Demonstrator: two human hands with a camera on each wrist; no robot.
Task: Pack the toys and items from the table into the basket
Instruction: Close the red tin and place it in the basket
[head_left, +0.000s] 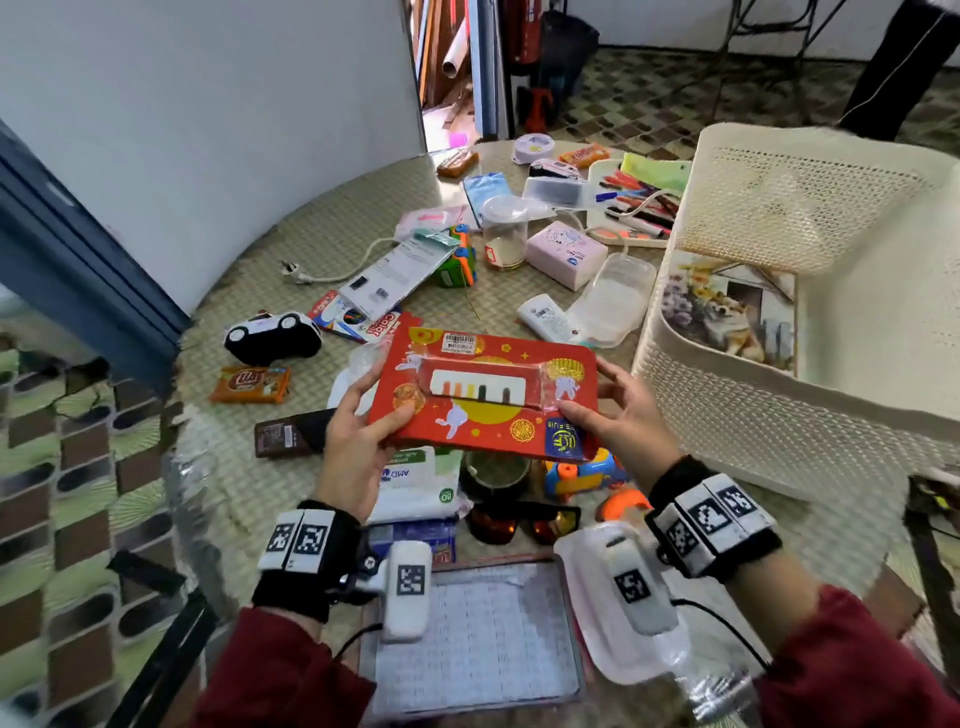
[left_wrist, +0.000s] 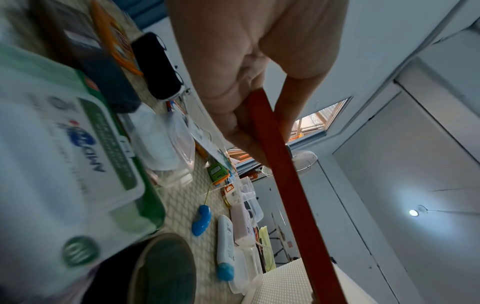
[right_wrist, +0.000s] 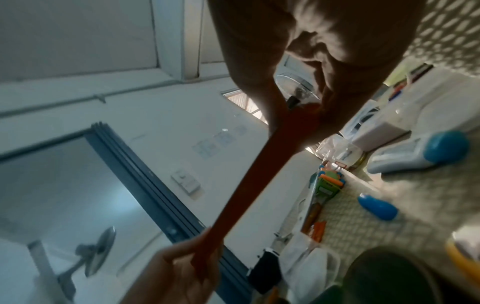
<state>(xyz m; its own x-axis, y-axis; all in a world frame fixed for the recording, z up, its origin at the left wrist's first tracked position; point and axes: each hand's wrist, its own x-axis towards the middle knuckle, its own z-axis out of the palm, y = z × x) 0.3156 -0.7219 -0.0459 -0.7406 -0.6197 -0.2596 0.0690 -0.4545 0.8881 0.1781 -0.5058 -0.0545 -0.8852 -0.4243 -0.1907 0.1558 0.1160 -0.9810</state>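
You have the flat red cardboard packet (head_left: 485, 395), printed with gold coins and white rabbits, pinched at both short ends: your left hand (head_left: 358, 441) has its thumb on the printed face and fingers underneath, and your right hand (head_left: 621, 415) clamps the opposite end the same way. It hangs above the clutter on the woven-topped round table (head_left: 322, 234), clear of everything below.

Both wrist views show it edge-on as a thin red strip, so judge it light and fairly stiff, though liable to bow if squeezed. The clear window at its middle looks the weakest spot; keep your grip on the card margins.

Its long axis runs from one grip to the other, printed face up. The cream perforated plastic basket (head_left: 727, 415) sits just beyond your right-hand grip, so lead with that end.
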